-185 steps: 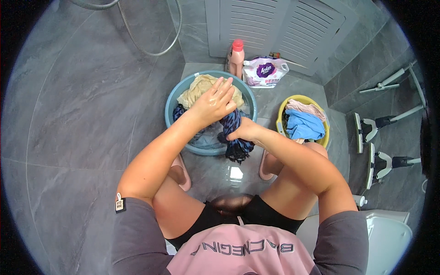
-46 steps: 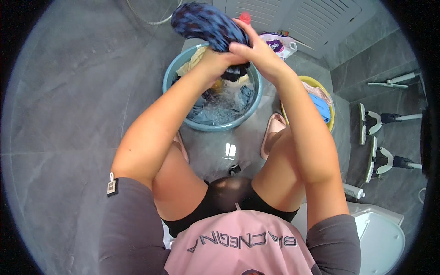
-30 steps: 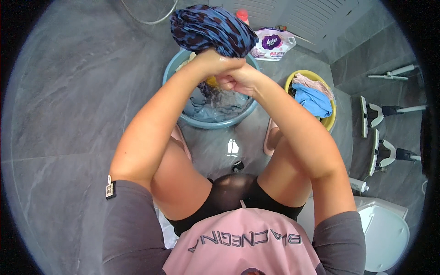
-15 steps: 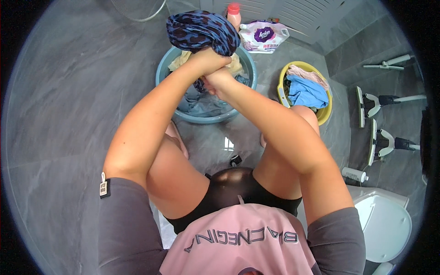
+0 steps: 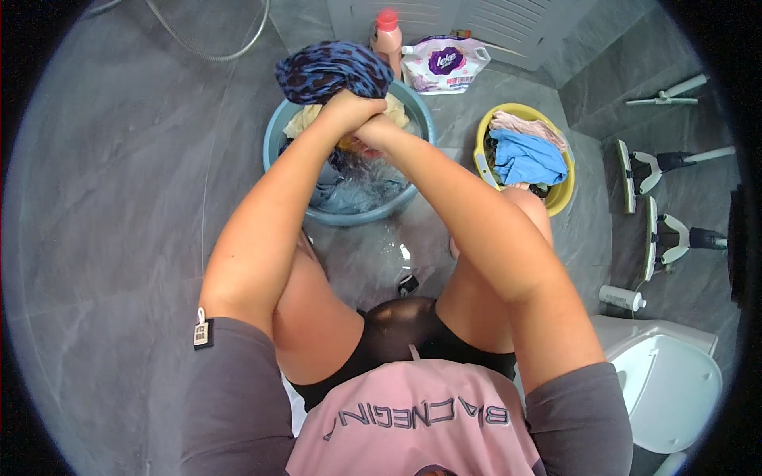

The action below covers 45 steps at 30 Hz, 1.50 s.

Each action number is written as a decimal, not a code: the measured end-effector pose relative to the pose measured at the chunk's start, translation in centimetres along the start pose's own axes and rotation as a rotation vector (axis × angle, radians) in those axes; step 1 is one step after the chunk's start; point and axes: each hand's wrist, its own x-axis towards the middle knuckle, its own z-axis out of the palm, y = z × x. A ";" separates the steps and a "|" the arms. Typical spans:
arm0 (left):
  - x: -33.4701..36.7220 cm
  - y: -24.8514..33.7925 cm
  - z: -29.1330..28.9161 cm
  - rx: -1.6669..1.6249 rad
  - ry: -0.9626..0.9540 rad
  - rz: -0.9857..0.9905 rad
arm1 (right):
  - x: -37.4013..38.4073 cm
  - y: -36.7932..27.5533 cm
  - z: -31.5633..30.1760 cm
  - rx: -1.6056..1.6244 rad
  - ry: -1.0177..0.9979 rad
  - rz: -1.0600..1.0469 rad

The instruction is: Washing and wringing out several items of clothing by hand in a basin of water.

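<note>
A blue-and-black patterned cloth [image 5: 333,71] bulges in a wet bundle above the far side of a round blue basin [image 5: 271,151]. My left hand [image 5: 349,111] is closed around it just below the bulge. Right beneath, my right hand [image 5: 376,135] grips the lower part of the same cloth, its fingers partly hidden and blurred by water. Water streams and splashes [image 5: 373,170] from under my hands into the basin. Cream-coloured cloth [image 5: 304,120] and grey-blue cloth [image 5: 349,194] lie in the basin.
To the right stands a yellow basin [image 5: 565,194] with blue [image 5: 528,159] and pink clothes. Behind the blue basin are a pink bottle [image 5: 387,40] and a white detergent pouch [image 5: 446,67]. A shower hose [image 5: 206,54] hangs at back left; a toilet [image 5: 675,389] is at right.
The cloth bundle has come lower and nearer, its bulge looking smaller. More water now pours from beneath my hands, splashing in the basin. Both hands keep their hold.
</note>
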 end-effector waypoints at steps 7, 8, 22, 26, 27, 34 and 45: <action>1.0 4.0 0.9 -0.506 0.049 -0.224 | -4.0 -7.0 -7.1 0.048 -0.034 0.077; 0.6 4.8 2.1 -0.425 0.059 -0.218 | -4.5 -7.0 -8.2 0.185 0.112 -0.014; 3.0 20.9 22.1 1.141 -0.043 0.821 | -7.5 2.4 -33.5 0.759 0.433 -0.139; 3.9 23.1 28.6 0.995 -0.140 0.820 | -10.0 7.7 -40.2 0.921 0.562 -0.213; 4.4 23.6 29.7 0.903 -0.128 0.840 | -11.0 7.5 -41.6 0.954 0.624 -0.228; 10.0 18.1 34.2 0.789 -0.003 0.463 | -10.3 11.8 -44.0 -0.458 0.951 0.250; 5.7 15.7 29.7 0.903 -0.377 0.468 | -12.1 10.5 -38.3 -1.321 0.473 0.320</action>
